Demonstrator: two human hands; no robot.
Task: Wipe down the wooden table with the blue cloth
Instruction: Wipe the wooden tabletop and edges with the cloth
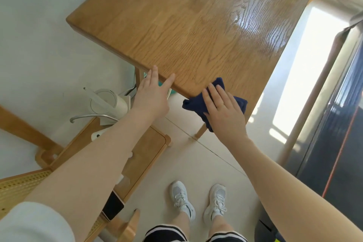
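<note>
Where right hand [224, 112] presses blue cloth [198, 104] flat—fingers spread, cloth half hidden.

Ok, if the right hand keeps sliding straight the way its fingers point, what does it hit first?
Nothing, as far as the picture shows. The right hand lies flat on the blue cloth at the table's near corner, and beyond its fingers the bare wooden top runs on.

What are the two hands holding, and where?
The right hand presses flat on the middle of the blue cloth at the table corner. The left hand holds nothing; its fingers rest on the table's edge.
</note>
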